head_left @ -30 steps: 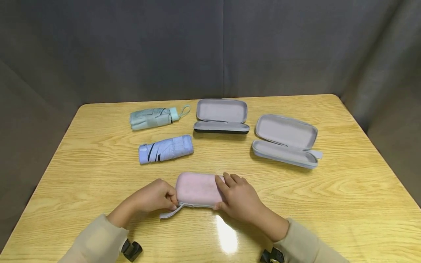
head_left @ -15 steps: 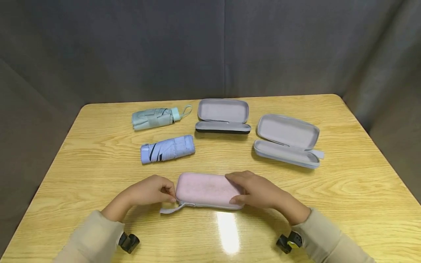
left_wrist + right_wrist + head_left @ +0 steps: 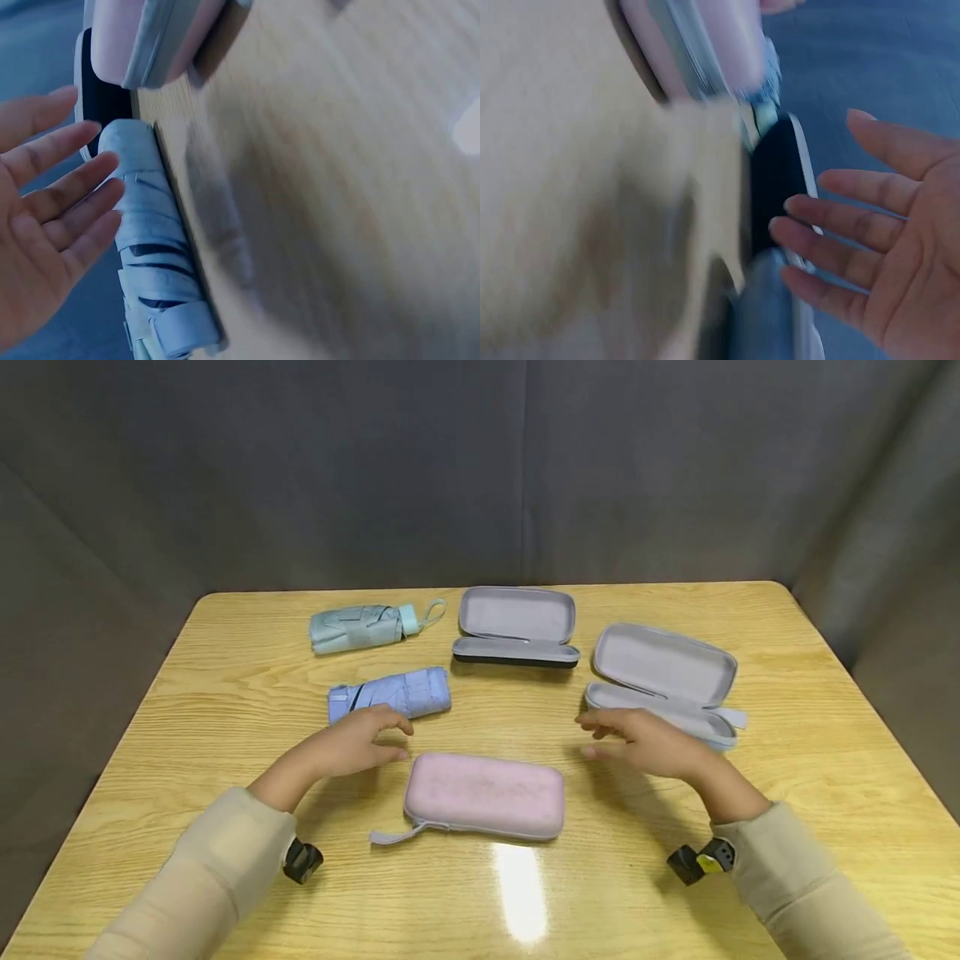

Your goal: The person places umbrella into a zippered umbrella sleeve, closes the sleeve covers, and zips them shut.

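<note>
A pink zip case (image 3: 483, 797) lies closed on the table in front of me, its grey strap (image 3: 397, 837) trailing off the near left corner. To its upper left my left hand (image 3: 351, 745) hovers with relaxed fingers, overlapping the near side of a rolled blue umbrella (image 3: 408, 692) in the head view. My right hand (image 3: 647, 743) is raised to the right of the pink case, before a light grey case (image 3: 667, 664) that lies open. Both wrist views show spread fingers holding nothing; the blue umbrella (image 3: 154, 217) shows beyond the left fingers.
A second open case (image 3: 517, 614), grey inside with a black base, stands at the back middle. Left of it lies a folded pale green umbrella (image 3: 356, 628) with a wrist loop. A dark curtain (image 3: 480, 468) hangs behind the wooden table (image 3: 187, 760).
Both hands have let go of the pink case and lifted away, the left up toward the blue umbrella, the right out toward the open light grey case. The pink case stays on the table.
</note>
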`<state>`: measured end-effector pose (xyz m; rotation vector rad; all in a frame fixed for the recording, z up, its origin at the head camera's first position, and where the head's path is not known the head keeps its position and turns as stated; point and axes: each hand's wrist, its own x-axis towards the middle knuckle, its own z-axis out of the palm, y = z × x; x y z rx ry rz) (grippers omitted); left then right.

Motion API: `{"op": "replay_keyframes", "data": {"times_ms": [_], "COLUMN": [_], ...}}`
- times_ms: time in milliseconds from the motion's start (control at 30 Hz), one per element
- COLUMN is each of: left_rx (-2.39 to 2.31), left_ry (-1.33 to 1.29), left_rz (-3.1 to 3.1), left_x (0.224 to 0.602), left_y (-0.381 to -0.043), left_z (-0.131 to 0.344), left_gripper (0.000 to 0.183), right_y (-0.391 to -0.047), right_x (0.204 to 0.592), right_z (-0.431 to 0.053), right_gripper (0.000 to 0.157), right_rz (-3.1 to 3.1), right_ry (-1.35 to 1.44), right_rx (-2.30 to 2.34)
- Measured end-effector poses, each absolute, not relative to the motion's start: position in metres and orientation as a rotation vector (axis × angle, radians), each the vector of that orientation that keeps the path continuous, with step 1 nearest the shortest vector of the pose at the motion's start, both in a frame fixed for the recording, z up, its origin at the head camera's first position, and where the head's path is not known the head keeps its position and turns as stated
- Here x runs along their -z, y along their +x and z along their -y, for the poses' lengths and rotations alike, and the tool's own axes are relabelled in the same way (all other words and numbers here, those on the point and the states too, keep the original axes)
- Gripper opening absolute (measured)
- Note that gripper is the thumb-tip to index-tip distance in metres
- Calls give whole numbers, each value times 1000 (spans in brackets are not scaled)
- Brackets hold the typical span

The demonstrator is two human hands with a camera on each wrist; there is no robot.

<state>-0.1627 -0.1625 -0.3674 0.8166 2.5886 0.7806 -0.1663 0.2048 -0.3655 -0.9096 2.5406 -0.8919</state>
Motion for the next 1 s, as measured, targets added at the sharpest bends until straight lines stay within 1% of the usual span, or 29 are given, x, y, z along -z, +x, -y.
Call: {"op": "replay_keyframes", "data": {"times_ms": [133,333,600,800,1000], "left_rx": [-692,-558,-383,-406,-412], "left_ry": [829,735,657,633,607], "left_rz": [-2698,-2800,-2823,-2811,-2802], "left_x": [360,356,366,375,377], "left_y": [-174,-190,-202,-207,-209], "left_z": [165,170,169,169,169], "left_gripper": [32,44,58,62,63], "right_y": [-176,-189,-200,-210,-219], "right_x": [356,345,344,349,349], "right_z": [-224,-247,-277,-296,-304], "right_gripper": [38,37,47,50,53], "right_rz": [-2618,-2748,-2872,-2957,-2992], "right_ry": [-825,-741,-551,-411,-385], "right_rx": [980,938,806,799,747]}}
